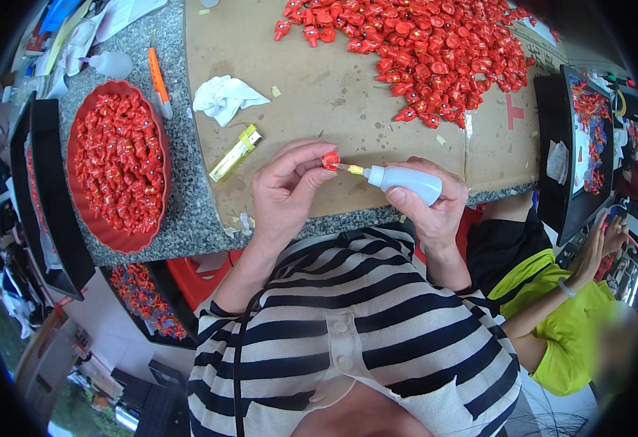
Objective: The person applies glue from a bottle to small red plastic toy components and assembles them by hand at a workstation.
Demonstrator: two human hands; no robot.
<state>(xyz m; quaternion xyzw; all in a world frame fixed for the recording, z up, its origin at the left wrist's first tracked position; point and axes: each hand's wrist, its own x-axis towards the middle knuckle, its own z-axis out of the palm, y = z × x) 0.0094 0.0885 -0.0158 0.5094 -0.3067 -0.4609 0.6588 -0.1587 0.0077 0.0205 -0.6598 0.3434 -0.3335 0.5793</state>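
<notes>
Between the thumb and fingers of my left hand is a small red plastic part, held above the cardboard near the table's front edge. My right hand grips a whitish squeeze bottle with a yellow collar and a thin nozzle. The bottle lies tilted toward the left, and its nozzle tip meets or nearly meets the red part. Whether any liquid comes out is too small to tell. At the far side lies a large heap of similar red parts.
A red scalloped basin full of small red pieces stands on the left. Nearby lie an orange cutter knife, a crumpled white tissue and a yellow lighter. Black trays flank the table. At the right sits a person in a yellow-green shirt.
</notes>
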